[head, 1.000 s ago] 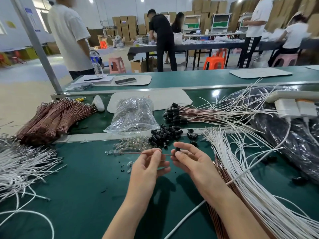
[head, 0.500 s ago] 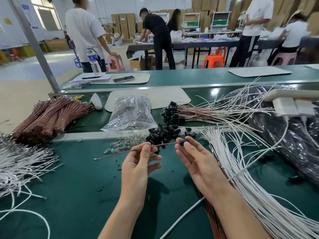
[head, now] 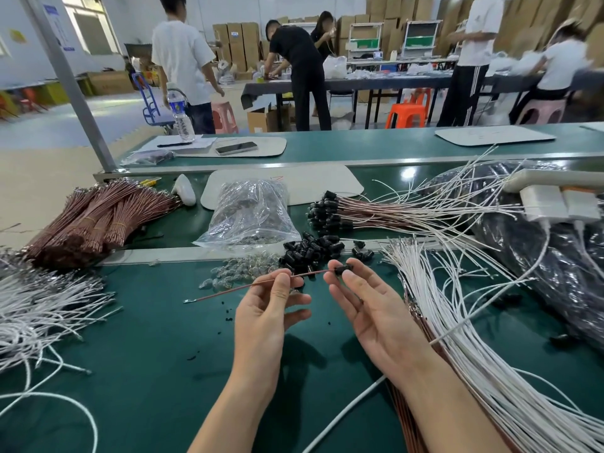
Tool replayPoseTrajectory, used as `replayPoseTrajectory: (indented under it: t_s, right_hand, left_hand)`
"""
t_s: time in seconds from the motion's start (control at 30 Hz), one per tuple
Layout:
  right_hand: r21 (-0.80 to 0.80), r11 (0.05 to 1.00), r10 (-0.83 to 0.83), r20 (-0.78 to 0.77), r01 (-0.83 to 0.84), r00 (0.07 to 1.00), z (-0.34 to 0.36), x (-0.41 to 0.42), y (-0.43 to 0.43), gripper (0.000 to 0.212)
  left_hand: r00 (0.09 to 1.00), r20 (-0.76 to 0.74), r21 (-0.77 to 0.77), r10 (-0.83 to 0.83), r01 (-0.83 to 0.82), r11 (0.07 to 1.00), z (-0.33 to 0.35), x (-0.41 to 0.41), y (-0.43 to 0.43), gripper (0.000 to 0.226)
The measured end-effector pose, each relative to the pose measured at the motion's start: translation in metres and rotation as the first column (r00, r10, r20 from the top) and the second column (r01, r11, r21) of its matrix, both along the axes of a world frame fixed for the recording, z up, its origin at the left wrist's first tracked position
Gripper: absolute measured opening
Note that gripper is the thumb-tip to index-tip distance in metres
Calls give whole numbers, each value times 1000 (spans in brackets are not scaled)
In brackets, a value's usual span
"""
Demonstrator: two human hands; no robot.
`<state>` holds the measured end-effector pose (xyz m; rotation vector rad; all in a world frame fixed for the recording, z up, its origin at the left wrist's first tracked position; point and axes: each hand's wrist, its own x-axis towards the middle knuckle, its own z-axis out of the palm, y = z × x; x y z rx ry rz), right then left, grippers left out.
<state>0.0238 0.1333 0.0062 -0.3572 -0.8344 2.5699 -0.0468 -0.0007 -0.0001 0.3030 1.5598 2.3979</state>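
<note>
The green-matted desk (head: 147, 354) is crowded on every side. Above the middle of its near section, the left hand (head: 268, 308) pinches a thin brown wire (head: 228, 291) between thumb and fingertips. The right hand (head: 369, 308) pinches the black cap (head: 343, 269) on the wire's right end, its other fingers spread loose. The wire's bare metal tip points toward the desk's left edge. Just beyond the hands lie a heap of loose black caps (head: 310, 251) and a scatter of small clear parts (head: 242, 271), both against the metal rail (head: 196, 255) that crosses the desk. Past the rail sit a clear plastic bag (head: 250, 214), tied brown wire bundles (head: 98, 220) toward the left, and capped wires (head: 359, 212) fanning to the right. Loose white wires (head: 39, 305) spill over the left edge, and a thick sheaf of white wires (head: 474, 338) curves along the right side beside a black plastic bag (head: 555, 273). On the far section stand a water bottle (head: 181, 116) and a phone (head: 236, 148). Behind them the room is a workshop, with stacked cardboard boxes (head: 235, 37) along the back wall and an orange stool (head: 405, 114). Several people stand or sit at a long dark table (head: 376, 81).
</note>
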Motion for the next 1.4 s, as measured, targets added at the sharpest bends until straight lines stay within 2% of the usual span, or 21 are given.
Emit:
replayPoseTrajectory:
  t_s: [0.33, 0.63, 0.77, 0.87, 1.0, 1.17, 1.3, 1.4]
  right_hand:
    - [81, 996, -22, 25, 20, 999, 1, -1, -4, 32]
    - [156, 988, 14, 31, -18, 999, 0, -1, -11, 30]
    - [217, 976, 15, 29, -21, 999, -2, -3, -13, 29]
    - [247, 969, -15, 57, 1, 998, -3, -2, -8, 29]
    - [245, 969, -50, 66, 32, 997, -2, -1, -5, 29]
    - [288, 957, 5, 71, -25, 997, -5, -5, -15, 32]
    - [307, 951, -63, 75, 37, 995, -4, -2, -4, 29]
    - [306, 951, -71, 83, 43, 994, -6, -2, -2, 29]
  left_hand:
    - [977, 179, 95, -116, 100, 990, -1, -3, 0, 26]
    - [968, 170, 103, -182, 166, 981, 0, 3, 2, 12]
    - [962, 158, 100, -224, 210, 973, 1, 6, 3, 22]
    - [965, 195, 114, -178, 158, 981, 3, 4, 2, 35]
    - [966, 234, 140, -108, 76, 987, 3, -2, -1, 26]
    - [964, 139, 77, -229, 220, 973, 1, 7, 4, 26]
    - [972, 215, 123, -93, 67, 990, 3, -2, 0, 26]
    - [970, 229, 130, -85, 57, 990, 2, -5, -3, 25]
